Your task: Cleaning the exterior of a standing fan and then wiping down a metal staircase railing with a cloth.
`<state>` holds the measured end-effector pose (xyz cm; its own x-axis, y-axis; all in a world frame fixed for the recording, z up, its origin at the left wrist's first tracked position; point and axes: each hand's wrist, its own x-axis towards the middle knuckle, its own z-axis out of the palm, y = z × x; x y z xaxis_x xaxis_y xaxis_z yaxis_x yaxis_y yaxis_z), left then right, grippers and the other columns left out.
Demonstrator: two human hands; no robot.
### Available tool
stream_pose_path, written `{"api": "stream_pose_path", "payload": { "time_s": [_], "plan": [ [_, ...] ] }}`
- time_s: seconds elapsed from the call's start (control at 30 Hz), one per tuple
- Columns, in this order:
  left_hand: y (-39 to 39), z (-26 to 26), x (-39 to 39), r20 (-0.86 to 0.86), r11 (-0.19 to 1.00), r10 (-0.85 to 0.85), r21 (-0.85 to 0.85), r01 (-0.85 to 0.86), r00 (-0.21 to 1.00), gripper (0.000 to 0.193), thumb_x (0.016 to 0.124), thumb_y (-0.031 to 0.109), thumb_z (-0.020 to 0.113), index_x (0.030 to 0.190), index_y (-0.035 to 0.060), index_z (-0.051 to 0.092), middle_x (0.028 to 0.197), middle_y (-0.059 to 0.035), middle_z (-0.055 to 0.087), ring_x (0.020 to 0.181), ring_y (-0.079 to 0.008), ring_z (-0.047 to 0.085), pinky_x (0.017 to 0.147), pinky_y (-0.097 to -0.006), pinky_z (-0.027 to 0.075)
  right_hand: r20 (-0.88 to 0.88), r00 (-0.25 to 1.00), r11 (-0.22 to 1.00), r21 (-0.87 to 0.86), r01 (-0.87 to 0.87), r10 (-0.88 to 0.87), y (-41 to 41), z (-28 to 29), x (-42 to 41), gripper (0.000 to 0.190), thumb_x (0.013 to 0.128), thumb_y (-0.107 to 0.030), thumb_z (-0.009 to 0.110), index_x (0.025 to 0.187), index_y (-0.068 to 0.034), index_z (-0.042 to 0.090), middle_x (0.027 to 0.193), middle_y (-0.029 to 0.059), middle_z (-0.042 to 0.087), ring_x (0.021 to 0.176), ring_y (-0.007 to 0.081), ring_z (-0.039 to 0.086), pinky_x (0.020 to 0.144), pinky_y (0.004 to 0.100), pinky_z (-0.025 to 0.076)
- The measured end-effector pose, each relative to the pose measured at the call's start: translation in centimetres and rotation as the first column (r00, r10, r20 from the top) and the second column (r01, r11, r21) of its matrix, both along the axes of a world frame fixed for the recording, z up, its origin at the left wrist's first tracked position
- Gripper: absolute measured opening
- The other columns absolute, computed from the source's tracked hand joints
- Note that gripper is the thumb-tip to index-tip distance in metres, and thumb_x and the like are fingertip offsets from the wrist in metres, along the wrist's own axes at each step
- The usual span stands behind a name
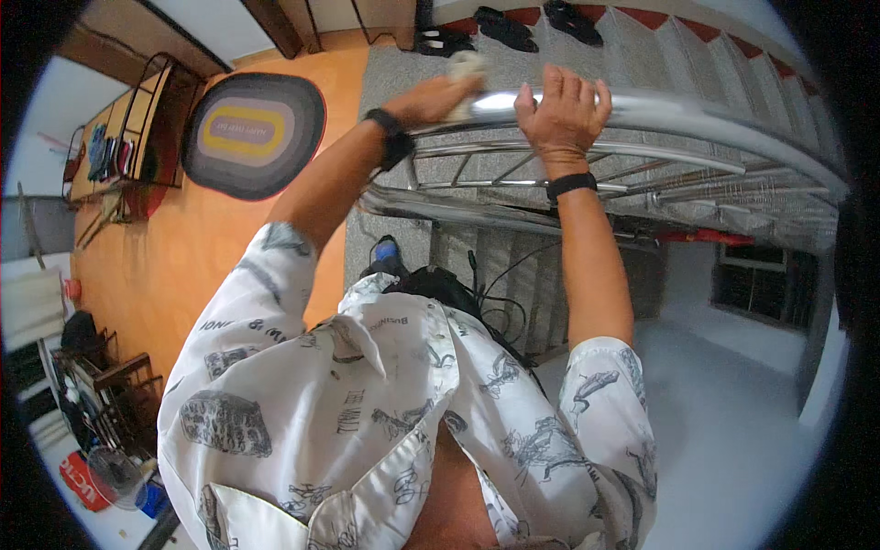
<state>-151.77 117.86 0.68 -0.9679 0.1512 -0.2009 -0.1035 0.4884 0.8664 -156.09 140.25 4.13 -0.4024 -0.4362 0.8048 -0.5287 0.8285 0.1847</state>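
A polished stainless-steel handrail runs across the upper part of the view, with thinner metal bars below it. My left hand is at the rail's left part. It holds a pale, wadded cloth, blurred, against or beside the tube; exact contact is hard to make out. Further right, my right hand grips the top of the same rail with its fingers over it. Both wrists wear black bands.
Grey stone stairs rise behind the rail, with black shoes on them. More steps lie below, beside a dark cable. An oval mat lies on the orange floor; a wooden rack stands at the left.
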Motion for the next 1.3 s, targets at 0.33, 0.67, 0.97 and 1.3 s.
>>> {"api": "stream_pose_path", "payload": {
  "time_s": [0.33,0.67,0.97,1.3],
  "plan": [
    [-8.5,-8.8,2.0,-0.118,0.953,-0.044,-0.302,0.006,0.992,0.042,0.103,0.037,0.044,0.136,0.0104,0.045,0.117,-0.0249,0.065,0.108,-0.0443,0.064,0.093,-0.0455,0.049,-0.032,0.999,0.998,0.058,-0.009,0.011,0.3,0.4,-0.5,0.034,0.081,-0.036,0.066,0.107,-0.014,0.066,0.1,0.0023,0.064,0.095,0.0231,0.06,0.105,0.0498,0.037],
    [-9.0,-18.7,16.5,0.459,0.262,0.64,0.623,-0.737,0.616,0.07,0.105,0.06,0.029,0.131,0.0,0.056,0.12,-0.0142,0.066,0.112,-0.0276,0.062,0.098,-0.0414,0.049,-0.03,1.0,1.0,0.03,0.01,-0.009,-0.5,0.8,0.0,0.032,0.079,-0.036,0.068,0.103,-0.015,0.066,0.1,0.0017,0.064,0.095,0.0228,0.059,0.104,0.049,0.036],
    [-3.2,-17.4,18.1,0.071,0.298,0.933,0.396,-0.869,0.352,0.061,0.096,0.052,0.062,0.121,-0.0027,0.056,0.11,-0.0193,0.062,0.103,-0.0312,0.06,0.089,-0.0398,0.049,-0.062,0.998,1.0,0.006,-0.01,0.01,-0.8,0.5,-0.4,0.031,0.078,-0.036,0.068,0.102,-0.016,0.066,0.099,0.0017,0.065,0.094,0.0227,0.06,0.103,0.0495,0.038],
    [-8.9,-10.1,10.1,-0.514,0.716,0.052,-0.579,-0.391,0.856,0.084,0.069,0.04,0.088,0.134,0.0028,0.049,0.126,-0.0147,0.054,0.118,-0.036,0.053,0.096,-0.0438,0.045,-0.067,0.997,0.996,0.075,0.051,-0.046,-0.4,0.7,-0.1,0.029,0.079,-0.034,0.067,0.102,-0.018,0.067,0.101,0.0006,0.065,0.096,0.0222,0.06,0.102,0.0484,0.039]
  ]
}}
